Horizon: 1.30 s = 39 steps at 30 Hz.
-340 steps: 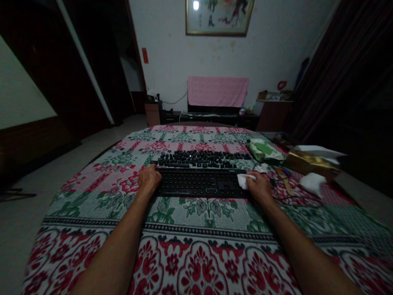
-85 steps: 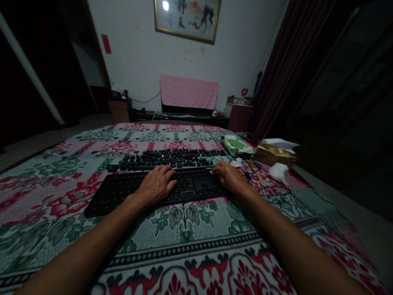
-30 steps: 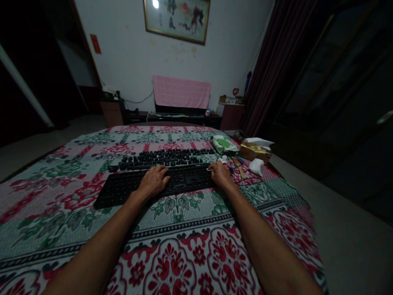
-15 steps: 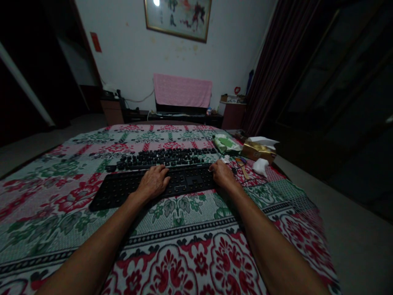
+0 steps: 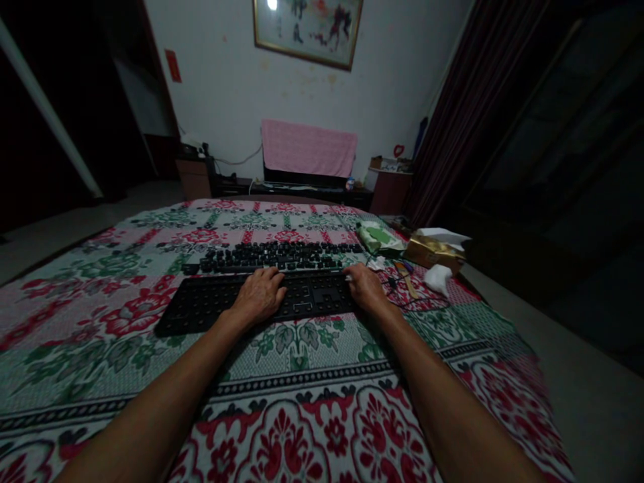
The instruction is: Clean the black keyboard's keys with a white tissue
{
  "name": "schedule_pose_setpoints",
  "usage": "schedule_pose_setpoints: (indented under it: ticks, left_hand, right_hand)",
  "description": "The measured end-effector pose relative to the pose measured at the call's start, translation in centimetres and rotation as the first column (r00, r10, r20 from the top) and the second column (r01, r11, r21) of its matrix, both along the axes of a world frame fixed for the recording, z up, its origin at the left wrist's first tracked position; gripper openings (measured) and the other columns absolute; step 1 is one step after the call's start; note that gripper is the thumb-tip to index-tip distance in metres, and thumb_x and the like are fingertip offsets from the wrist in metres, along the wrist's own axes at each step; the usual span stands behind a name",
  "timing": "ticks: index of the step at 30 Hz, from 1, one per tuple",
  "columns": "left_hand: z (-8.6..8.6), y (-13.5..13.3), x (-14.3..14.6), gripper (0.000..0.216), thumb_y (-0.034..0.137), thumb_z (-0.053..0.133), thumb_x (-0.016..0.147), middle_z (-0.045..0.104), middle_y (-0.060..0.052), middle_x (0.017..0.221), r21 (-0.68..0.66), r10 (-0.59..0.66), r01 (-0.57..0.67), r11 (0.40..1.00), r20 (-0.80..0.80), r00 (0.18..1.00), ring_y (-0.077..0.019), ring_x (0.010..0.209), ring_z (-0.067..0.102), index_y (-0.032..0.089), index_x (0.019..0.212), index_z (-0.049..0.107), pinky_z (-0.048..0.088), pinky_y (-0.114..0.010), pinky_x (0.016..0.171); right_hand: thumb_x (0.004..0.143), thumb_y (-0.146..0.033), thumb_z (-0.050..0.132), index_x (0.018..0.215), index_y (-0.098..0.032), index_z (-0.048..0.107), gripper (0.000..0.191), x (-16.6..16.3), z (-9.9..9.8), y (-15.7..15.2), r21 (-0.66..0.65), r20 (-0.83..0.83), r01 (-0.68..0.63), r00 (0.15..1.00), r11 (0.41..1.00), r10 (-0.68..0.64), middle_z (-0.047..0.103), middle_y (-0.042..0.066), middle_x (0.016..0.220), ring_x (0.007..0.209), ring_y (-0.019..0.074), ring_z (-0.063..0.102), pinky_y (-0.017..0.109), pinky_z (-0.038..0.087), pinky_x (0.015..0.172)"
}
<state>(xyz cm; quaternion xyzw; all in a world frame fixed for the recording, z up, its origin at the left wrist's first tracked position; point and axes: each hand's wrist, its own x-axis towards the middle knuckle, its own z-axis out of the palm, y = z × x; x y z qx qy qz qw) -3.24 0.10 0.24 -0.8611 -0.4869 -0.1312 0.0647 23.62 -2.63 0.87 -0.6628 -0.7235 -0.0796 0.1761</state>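
A black keyboard (image 5: 196,305) with its keycaps off lies slightly slanted on the patterned tablecloth (image 5: 302,369). My left hand (image 5: 259,295) rests on the middle of it, fingers flat toward the far edge and thumb apart. At the keyboard's right end, my right hand (image 5: 365,285) is closed, its fingers pinched together over the far edge. A small whitish bit shows at those fingertips, too little to name. Just beyond the keyboard, many loose black keycaps (image 5: 282,253) lie in a long heap.
To the right are a green and white wipes pack (image 5: 381,238), a gold tissue box (image 5: 435,248), a crumpled white tissue (image 5: 439,278) and a brush with a wooden handle (image 5: 406,280). A dark cable (image 5: 422,302) runs beside them. A pink towel (image 5: 309,147) hangs at the back.
The whole view has shifted, so things appear a little farther right. Both hands keep nearly the same places on the keyboard; the right fingers remain pinched at its far edge.
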Motion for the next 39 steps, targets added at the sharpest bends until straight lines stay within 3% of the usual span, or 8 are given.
schedule_pose_setpoints:
  ticks: [4, 10, 18, 30, 39]
  left_hand:
    - [-0.1, 0.1, 0.0, 0.040, 0.037, 0.037, 0.087, 0.047, -0.007, 0.130, -0.015, 0.002, -0.002, 1.000, 0.004, 1.000, -0.0239, 0.115, 0.042, 0.019, 0.120, 0.052, 0.036, -0.037, 0.097]
    - [-0.1, 0.2, 0.0, 0.039, 0.036, 0.039, 0.087, 0.048, -0.006, 0.130, -0.017, 0.008, -0.008, 1.000, 0.002, 1.000, -0.0238, 0.116, 0.042, 0.020, 0.119, 0.053, 0.035, -0.036, 0.097]
    - [-0.1, 0.0, 0.0, 0.040, 0.036, 0.037, 0.088, 0.048, -0.007, 0.130, 0.002, -0.007, 0.007, 1.000, -0.001, 1.000, -0.0239, 0.116, 0.042, 0.018, 0.120, 0.052, 0.036, -0.036, 0.096]
    - [-0.1, 0.1, 0.0, 0.038, 0.036, 0.039, 0.087, 0.048, -0.006, 0.130, -0.009, 0.003, -0.003, 1.000, -0.002, 1.000, -0.0237, 0.114, 0.043, 0.021, 0.119, 0.052, 0.036, -0.036, 0.095]
    - [-0.2, 0.1, 0.0, 0.039, 0.036, 0.038, 0.087, 0.049, -0.007, 0.129, 0.006, 0.000, 0.000, 1.000, -0.011, 1.000, -0.0240, 0.113, 0.043, 0.019, 0.119, 0.053, 0.037, -0.036, 0.095]
  right_hand:
    - [0.072, -0.008, 0.050, 0.100, -0.017, 0.061, 0.031, 0.6, 0.0, 0.5, -0.011, -0.129, -0.030, 0.991, 0.999, 0.028, 0.062, 0.006, 0.100, 0.096, 0.0165, 0.054, 0.025, 0.038, 0.085]
    - [0.077, -0.017, 0.048, 0.093, -0.019, 0.063, 0.022, 1.4, 0.0, 0.5, 0.049, -0.266, 0.060, 0.963, 0.997, -0.045, 0.066, 0.003, 0.089, 0.085, 0.0164, 0.058, 0.025, 0.041, 0.077]
    - [0.071, -0.010, 0.050, 0.091, -0.019, 0.064, 0.027, 1.7, 0.3, 0.5, 0.003, -0.175, 0.056, 0.983, 0.998, -0.055, 0.066, 0.004, 0.092, 0.090, 0.0178, 0.057, 0.026, 0.040, 0.081]
    - [0.072, -0.008, 0.049, 0.092, -0.018, 0.065, 0.027, 0.3, -0.5, 0.8, 0.062, -0.112, 0.005, 0.994, 0.998, 0.002, 0.063, 0.006, 0.091, 0.089, 0.0170, 0.055, 0.026, 0.040, 0.082]
    - [0.071, -0.008, 0.051, 0.091, -0.018, 0.066, 0.027, -1.5, -0.2, 0.6, 0.047, -0.249, -0.091, 0.963, 0.995, 0.100, 0.066, 0.004, 0.092, 0.089, 0.0158, 0.058, 0.025, 0.041, 0.083]
